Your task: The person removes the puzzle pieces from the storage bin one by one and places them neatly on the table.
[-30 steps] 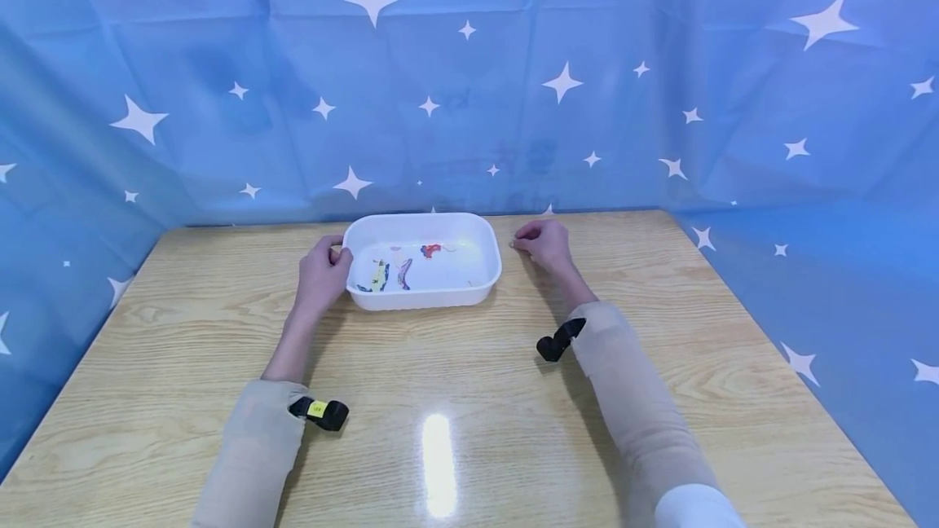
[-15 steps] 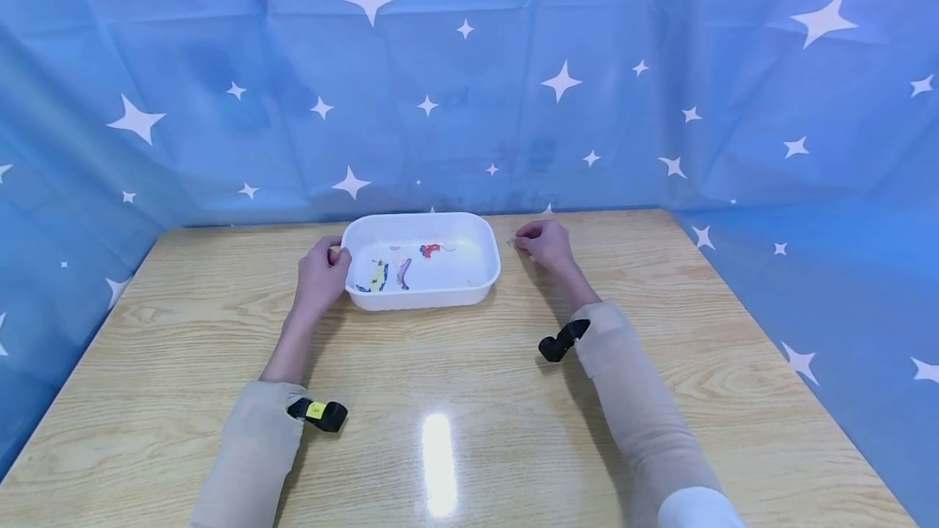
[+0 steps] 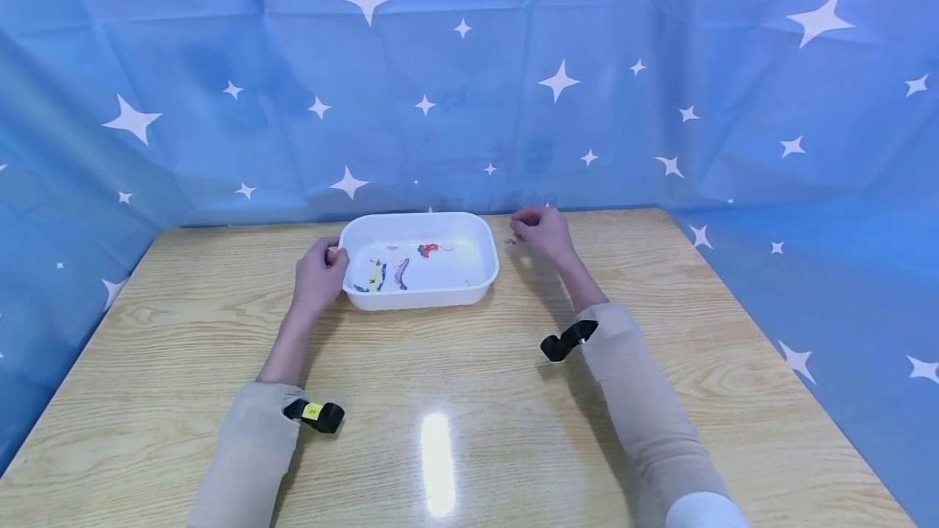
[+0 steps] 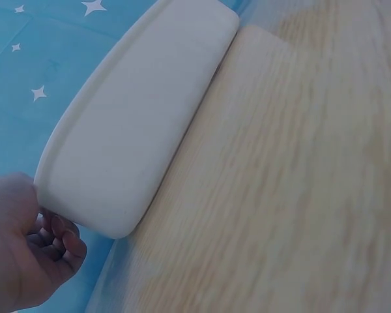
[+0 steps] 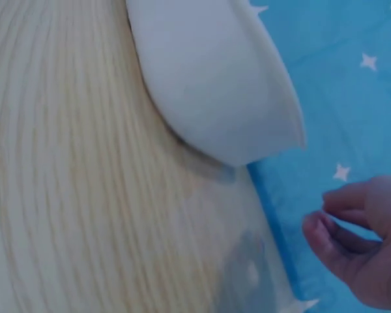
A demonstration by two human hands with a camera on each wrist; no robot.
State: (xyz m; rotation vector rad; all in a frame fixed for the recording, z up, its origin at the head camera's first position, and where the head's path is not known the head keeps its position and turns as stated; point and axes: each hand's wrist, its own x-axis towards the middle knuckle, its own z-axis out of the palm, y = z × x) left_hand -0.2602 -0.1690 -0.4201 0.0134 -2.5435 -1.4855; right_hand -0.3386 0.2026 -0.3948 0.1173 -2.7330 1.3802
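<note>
A white rectangular plastic tray (image 3: 421, 298) stands near the table's far edge. My left hand (image 3: 319, 274) grips its left end, thumb on the rim and fingers curled beneath it in the left wrist view. Inside lie thin, colourful pieces: a yellow-and-blue one (image 3: 376, 276), a purple one (image 3: 401, 273) and a red one (image 3: 427, 250) with a thin string. Right of the tray, my right hand (image 3: 544, 232) hovers with thumb and forefinger bent loosely towards each other. Nothing shows between them in the right wrist view. Below its fingertips is a tiny dark-patterned thing (image 3: 510, 243), too small to identify.
The wooden table (image 3: 381, 365) reaches back to a blue curtain (image 3: 469, 104) with white stars, which also hangs along both sides. Black wrist cameras are strapped to both sleeves. A bright light reflection (image 3: 438, 463) falls on the near tabletop.
My right hand has lifted slightly away from the tiny thing beside the tray, its fingertips parting from it. The left hand still holds the tray's end, and the tray has stayed put.
</note>
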